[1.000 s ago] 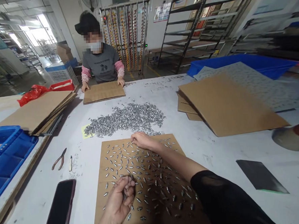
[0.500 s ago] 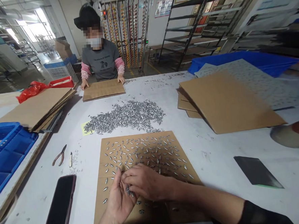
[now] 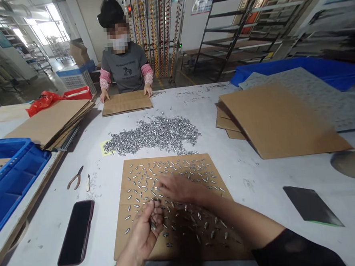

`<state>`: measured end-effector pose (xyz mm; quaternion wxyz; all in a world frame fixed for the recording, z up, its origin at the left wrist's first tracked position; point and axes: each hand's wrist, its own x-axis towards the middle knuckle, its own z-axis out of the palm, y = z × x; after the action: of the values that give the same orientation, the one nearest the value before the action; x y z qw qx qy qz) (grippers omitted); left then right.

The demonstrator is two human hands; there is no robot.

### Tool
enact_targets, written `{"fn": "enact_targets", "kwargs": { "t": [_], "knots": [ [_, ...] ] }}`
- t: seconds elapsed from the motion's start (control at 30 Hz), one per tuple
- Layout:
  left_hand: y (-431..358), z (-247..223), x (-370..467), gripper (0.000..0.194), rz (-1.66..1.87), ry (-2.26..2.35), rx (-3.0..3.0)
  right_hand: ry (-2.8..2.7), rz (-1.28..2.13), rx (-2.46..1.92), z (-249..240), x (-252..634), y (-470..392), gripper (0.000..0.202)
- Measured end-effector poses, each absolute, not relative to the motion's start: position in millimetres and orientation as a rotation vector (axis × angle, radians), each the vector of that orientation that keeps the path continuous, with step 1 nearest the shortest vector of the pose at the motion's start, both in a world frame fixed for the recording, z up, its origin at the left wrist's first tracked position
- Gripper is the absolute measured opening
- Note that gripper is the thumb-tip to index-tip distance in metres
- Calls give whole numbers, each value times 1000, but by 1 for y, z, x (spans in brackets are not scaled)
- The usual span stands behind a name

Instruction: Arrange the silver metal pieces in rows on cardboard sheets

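Observation:
My left hand (image 3: pixel 146 228) is cupped, palm up, with its fingers curled round a few small silvery metal pieces (image 3: pixel 153 226). It is above the left half of a cardboard sheet (image 3: pixel 121 242), on which many similar spindle-shaped pieces lie spaced apart. My right hand (image 3: pixel 176 187), slightly blurred, is over the middle of the sheet. Its fingers are drawn together and point left; whatever is between the fingertips is hidden. Beyond the sheet lies a large heap of the same metal pieces (image 3: pixel 162 133).
A phone (image 3: pixel 76 233), pliers (image 3: pixel 75 178) and a small knife-like tool (image 3: pixel 88 183) lie on the left, near a blue crate (image 3: pixel 23 166). Cardboard stacks stand left (image 3: pixel 47 117) and right (image 3: pixel 285 122). Across the table, a co-worker (image 3: pixel 127 72) holds a cardboard sheet (image 3: pixel 127 102).
My right hand has moved away from my left palm, up and slightly right over the sheet. My left fingers have curled in more. The whole view has shifted slightly.

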<state>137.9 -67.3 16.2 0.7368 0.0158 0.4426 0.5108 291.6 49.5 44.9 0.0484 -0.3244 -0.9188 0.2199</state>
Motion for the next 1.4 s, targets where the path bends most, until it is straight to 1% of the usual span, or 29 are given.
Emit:
{"fn": "enact_targets", "kwargs": {
  "t": [0.07, 0.17, 0.23, 0.37, 0.47, 0.53, 0.63, 0.7, 0.9, 1.0, 1.1, 1.17, 1.2, 1.27, 1.3, 1.4],
  "knots": [
    [-67, 17, 136, 36, 1193, 1019, 204, -2833, 643, -998, 47, 291, 61, 15],
    [-65, 20, 135, 38, 1218, 1104, 407, -2870, 760, -795, 48, 288, 59, 11],
    [-65, 23, 134, 38, 1221, 1131, 454, -2780, 859, -733, 48, 286, 47, 10],
    [-64, 28, 133, 36, 1223, 1043, 382, -2430, 993, -855, 43, 284, 22, 14],
    [-61, 28, 133, 34, 1241, 955, 301, -2268, 1046, -959, 38, 286, 26, 15],
    [-60, 26, 134, 31, 1246, 911, 200, -2269, 986, -1090, 35, 288, 45, 17],
    [-62, 20, 134, 19, 1193, 911, 25, -2392, 749, -1364, 34, 291, 84, 24],
    [-64, 17, 133, 14, 1151, 942, -37, -2513, 639, -1430, 33, 288, 105, 25],
    [-69, 16, 128, 12, 1124, 930, -43, -2714, 592, -1500, 27, 269, 123, 28],
    [-68, 19, 127, 11, 1120, 917, -46, -2672, 568, -1513, 29, 271, 123, 22],
    [-65, 24, 128, 5, 1111, 926, -116, -2557, 532, -1445, 37, 282, 106, 21],
    [-64, 26, 130, 14, 1105, 919, -162, -2525, 568, -1265, 41, 290, 78, 25],
    [-65, 27, 131, 18, 1107, 904, -168, -2561, 608, -1097, 42, 293, 60, 27],
    [-66, 28, 134, 23, 1097, 840, -137, -2686, 671, -686, 41, 296, 21, 21],
    [-67, 29, 136, 26, 1079, 803, -117, -2711, 660, -564, 39, 298, 4, 16],
    [-72, 30, 141, 35, 984, 753, -98, -2687, 626, -611, 32, 302, -31, 16]
  ]
}}
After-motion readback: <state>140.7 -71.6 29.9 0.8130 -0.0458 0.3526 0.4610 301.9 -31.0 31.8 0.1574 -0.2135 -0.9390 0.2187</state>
